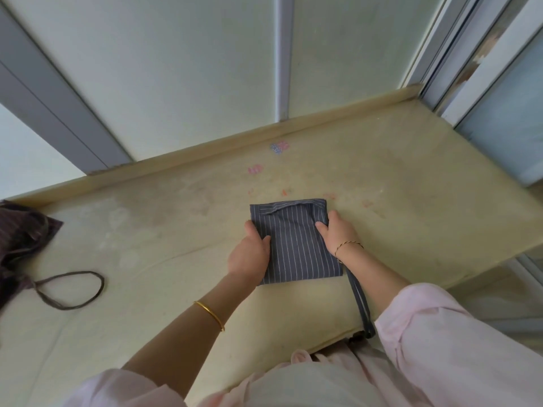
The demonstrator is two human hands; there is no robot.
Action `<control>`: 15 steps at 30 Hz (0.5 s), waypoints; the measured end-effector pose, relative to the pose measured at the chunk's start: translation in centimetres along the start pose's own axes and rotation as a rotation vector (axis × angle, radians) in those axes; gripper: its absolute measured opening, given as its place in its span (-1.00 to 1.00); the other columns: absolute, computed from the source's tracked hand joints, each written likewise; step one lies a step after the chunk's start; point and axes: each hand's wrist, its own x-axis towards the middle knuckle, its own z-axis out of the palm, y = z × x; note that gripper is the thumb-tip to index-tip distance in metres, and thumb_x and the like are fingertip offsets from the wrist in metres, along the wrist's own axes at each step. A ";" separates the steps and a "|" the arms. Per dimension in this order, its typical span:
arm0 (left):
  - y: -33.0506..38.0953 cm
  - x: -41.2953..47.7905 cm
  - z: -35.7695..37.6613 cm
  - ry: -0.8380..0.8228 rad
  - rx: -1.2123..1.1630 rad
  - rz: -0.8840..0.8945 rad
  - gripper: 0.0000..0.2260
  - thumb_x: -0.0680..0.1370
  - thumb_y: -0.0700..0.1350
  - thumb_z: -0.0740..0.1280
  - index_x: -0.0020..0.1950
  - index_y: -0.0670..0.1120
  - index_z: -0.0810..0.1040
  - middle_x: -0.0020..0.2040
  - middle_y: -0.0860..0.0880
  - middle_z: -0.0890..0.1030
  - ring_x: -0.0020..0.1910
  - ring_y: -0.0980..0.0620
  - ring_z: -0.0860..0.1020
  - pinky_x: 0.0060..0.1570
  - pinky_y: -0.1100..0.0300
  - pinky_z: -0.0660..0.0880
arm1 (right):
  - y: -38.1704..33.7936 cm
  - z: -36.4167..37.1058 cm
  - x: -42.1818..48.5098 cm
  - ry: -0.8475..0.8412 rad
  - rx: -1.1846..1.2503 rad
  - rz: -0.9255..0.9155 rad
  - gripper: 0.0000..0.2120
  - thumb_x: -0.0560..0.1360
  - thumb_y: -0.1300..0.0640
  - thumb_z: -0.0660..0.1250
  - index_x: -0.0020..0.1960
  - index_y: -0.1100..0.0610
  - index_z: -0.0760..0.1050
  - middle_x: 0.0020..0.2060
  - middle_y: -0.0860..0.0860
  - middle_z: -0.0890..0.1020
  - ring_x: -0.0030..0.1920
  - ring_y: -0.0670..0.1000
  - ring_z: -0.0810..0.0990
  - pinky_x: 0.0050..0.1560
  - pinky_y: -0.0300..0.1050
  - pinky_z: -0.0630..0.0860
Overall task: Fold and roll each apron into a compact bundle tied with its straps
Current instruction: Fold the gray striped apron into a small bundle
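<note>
My left hand [249,254] grasps the left edge of the folded apron [296,248] with the thumb on top of the cloth. The fingers along the edge are partly hidden, so I cannot tell how far they reach under. My right hand [338,233] grasps the right edge the same way, thumb on the stripes and fingertips out of sight at the fold. The apron, blue-grey with thin white stripes, lies flat as a small rectangle on the cream table [176,230], toward its near edge. Its strap [359,301] runs out from under my right wrist and drops over the table's edge, where its end is hard to make out beside my pink sleeve [440,333]. A gold bangle [210,314] sits on my left forearm and a thin bracelet [349,244] on the right wrist. Far left, a dark cloth [20,236] is cut off by the frame, with a cord loop [102,284] lying beside it. Faint coloured marks [279,146] blur near the back rim, below pale wall panels [176,69].
</note>
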 end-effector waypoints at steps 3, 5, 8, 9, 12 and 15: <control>1.1 0.2 -0.2 0.022 0.389 0.015 -0.46 0.66 0.04 0.01 0.54 -0.11 -0.14 0.12 -0.12 0.50 -0.14 -0.07 0.55 -0.32 0.10 0.47 | 0.1 0.0 0.2 -0.018 0.007 0.006 -0.78 0.62 0.00 0.09 -0.01 0.17 0.22 -0.34 0.01 0.37 -0.23 0.11 0.45 -0.27 -0.09 0.33; 1.7 0.4 -0.5 0.194 0.623 0.219 -0.41 0.65 0.06 0.05 0.55 -0.11 -0.18 0.41 -0.18 0.26 0.20 -0.13 0.44 -0.05 0.09 0.46 | 0.2 -0.1 0.3 -0.023 0.008 0.000 -0.78 0.62 0.00 0.10 0.00 0.16 0.22 -0.34 0.01 0.38 -0.22 0.11 0.45 -0.27 -0.10 0.33; 2.6 0.8 0.9 0.183 0.609 0.553 -0.44 0.64 0.15 -0.04 0.57 -0.03 -0.11 0.56 -0.19 -0.09 0.53 -0.19 -0.02 0.48 -0.10 0.00 | -0.2 -0.5 0.1 -0.029 -0.013 -0.003 -0.76 0.62 -0.02 0.11 0.09 0.17 0.29 -0.25 0.06 0.47 -0.19 0.11 0.47 -0.23 -0.10 0.35; 2.6 1.2 1.6 0.100 0.622 0.563 -0.44 0.63 0.20 -0.10 0.57 0.01 -0.14 0.56 -0.16 -0.16 0.54 -0.18 -0.13 0.50 -0.11 -0.11 | -0.4 -0.7 0.1 -0.036 -0.053 -0.009 -0.73 0.62 -0.03 0.10 0.13 0.17 0.30 -0.19 0.09 0.51 -0.19 0.12 0.48 -0.22 -0.09 0.37; 2.1 2.2 3.2 -0.051 0.696 0.502 -0.42 0.60 0.25 -0.22 0.54 0.05 -0.26 0.55 -0.12 -0.27 0.52 -0.18 -0.27 0.47 -0.16 -0.20 | -0.5 -1.9 0.0 -0.143 -0.190 0.043 -0.68 0.60 -0.09 0.11 0.12 0.17 0.33 -0.19 0.08 0.55 -0.32 0.07 0.52 -0.28 -0.05 0.49; 1.8 2.4 3.3 -0.051 0.703 0.510 -0.42 0.59 0.26 -0.23 0.54 0.05 -0.29 0.54 -0.13 -0.29 0.51 -0.19 -0.28 0.47 -0.17 -0.22 | -0.3 -4.9 0.1 -0.449 -0.196 0.139 -0.59 0.57 -0.11 0.19 0.04 0.27 0.43 -0.35 0.07 0.57 -0.53 0.00 0.39 -0.46 -0.18 0.40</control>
